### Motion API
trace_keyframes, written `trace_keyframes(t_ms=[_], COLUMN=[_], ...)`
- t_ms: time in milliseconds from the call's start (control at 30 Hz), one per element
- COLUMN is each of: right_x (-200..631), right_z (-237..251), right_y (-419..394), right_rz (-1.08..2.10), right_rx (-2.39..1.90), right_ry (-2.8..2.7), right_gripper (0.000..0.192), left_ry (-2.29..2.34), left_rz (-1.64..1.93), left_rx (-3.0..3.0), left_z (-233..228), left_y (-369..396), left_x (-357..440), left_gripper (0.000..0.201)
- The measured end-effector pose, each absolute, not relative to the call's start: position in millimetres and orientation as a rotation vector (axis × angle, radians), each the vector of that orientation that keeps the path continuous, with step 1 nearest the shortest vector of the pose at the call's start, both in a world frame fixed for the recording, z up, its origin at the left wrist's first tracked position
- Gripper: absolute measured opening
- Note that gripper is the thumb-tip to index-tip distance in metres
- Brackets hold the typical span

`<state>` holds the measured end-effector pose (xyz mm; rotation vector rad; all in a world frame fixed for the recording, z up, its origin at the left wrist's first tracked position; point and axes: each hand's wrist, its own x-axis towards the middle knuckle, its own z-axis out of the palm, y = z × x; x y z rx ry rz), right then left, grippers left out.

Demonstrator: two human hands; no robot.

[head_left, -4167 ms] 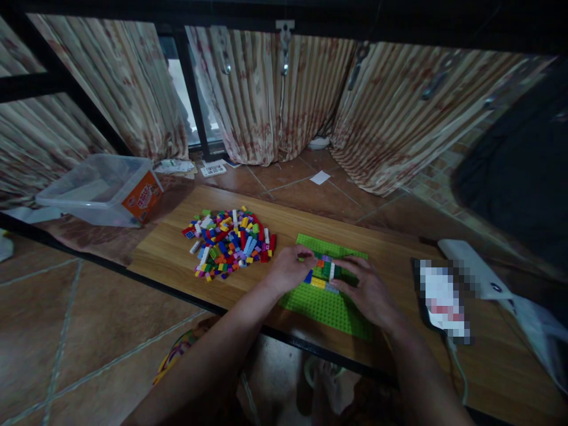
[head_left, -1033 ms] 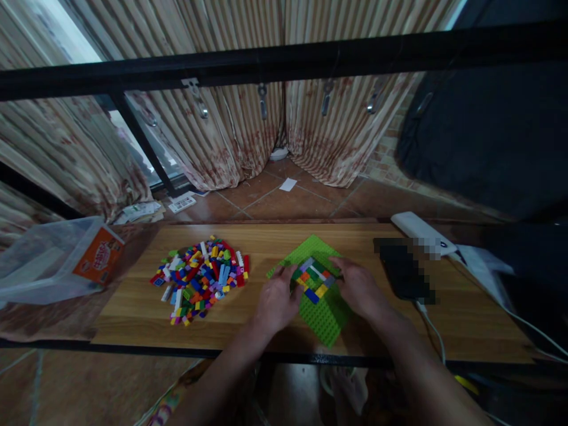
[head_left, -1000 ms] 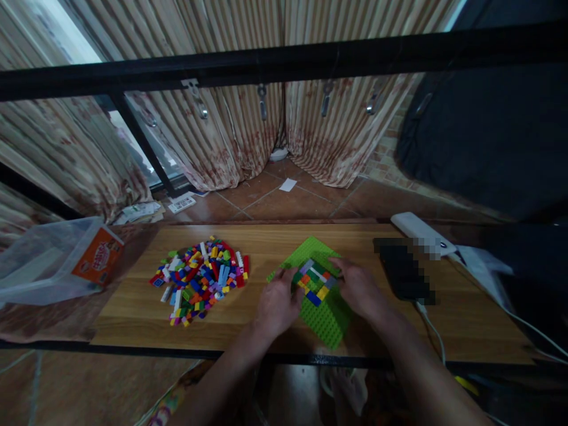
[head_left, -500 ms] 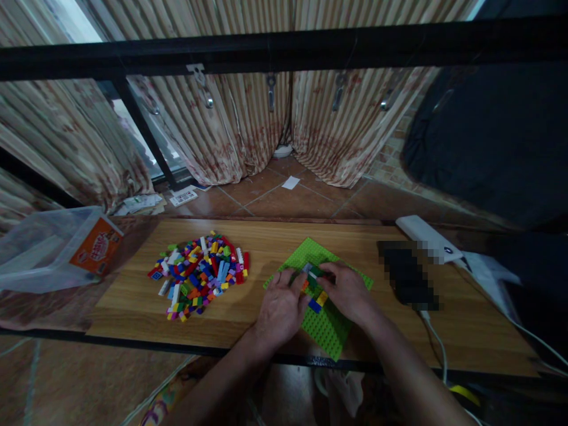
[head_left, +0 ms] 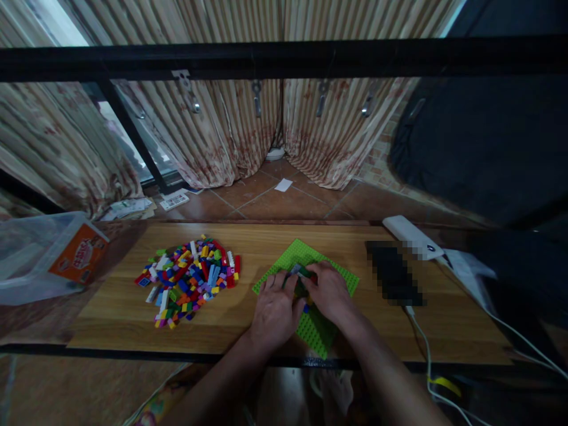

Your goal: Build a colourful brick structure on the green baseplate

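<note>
A light green studded baseplate (head_left: 333, 273) lies turned like a diamond on the wooden tabletop (head_left: 115, 307). A small multicoloured block of joined bricks (head_left: 300, 273) sits on its middle, mostly hidden under my hands. My left hand (head_left: 274, 310) rests flat on the plate's left side, fingers touching the bricks. My right hand (head_left: 327, 291) lies over the bricks from the right and presses down on them. A heap of loose coloured bricks (head_left: 189, 279) lies to the left, apart from both hands.
A clear plastic tub with an orange label (head_left: 42, 257) lies on its side at far left. A dark phone (head_left: 393, 272), a white power bank (head_left: 410, 235) and cables sit to the right. A black bar (head_left: 284, 56) crosses overhead; curtains hang behind.
The baseplate was turned from square-on to a diamond. My right hand slid left over the brick block, which now shows far less. My left hand stays at the plate's left.
</note>
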<state>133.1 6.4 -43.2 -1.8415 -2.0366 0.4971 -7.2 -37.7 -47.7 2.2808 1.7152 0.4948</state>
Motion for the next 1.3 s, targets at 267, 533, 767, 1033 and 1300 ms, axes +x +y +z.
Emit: trace_keyframes(t_ms=[267,533,767,1033,1300], right_x=[125.0,125.3,129.8,128.0,131.1], right_z=[-41.3,-43.6,-45.8,-52.8,-58.3], right_y=[6.2,5.7,11.6,14.2,17.4], right_rz=[0.507,0.515,0.647,0.631,0.689], right_rx=[-1.815,-1.740,-1.736,-1.747,-1.697], right_ry=[-2.041,-2.076,-1.983,-1.977,-1.954], right_gripper=[0.024,0.024,0.028,0.026,0.027], left_ry=[1.643,1.646,1.614,1.606,1.614], left_rz=[0.554,0.545,0.566,0.564,0.543], left_rx=[2.301,2.306,2.296,2.291,2.346], left_z=[-49.8,-49.0,-49.8,-52.4,-57.9], left_y=[-26.7,-27.4,-30.3,-30.0,-32.9], left_x=[-23.2,-26.4,-30.5,-32.6,-31.6], left_gripper=[0.041,0.038,0.033,0.029,0.032])
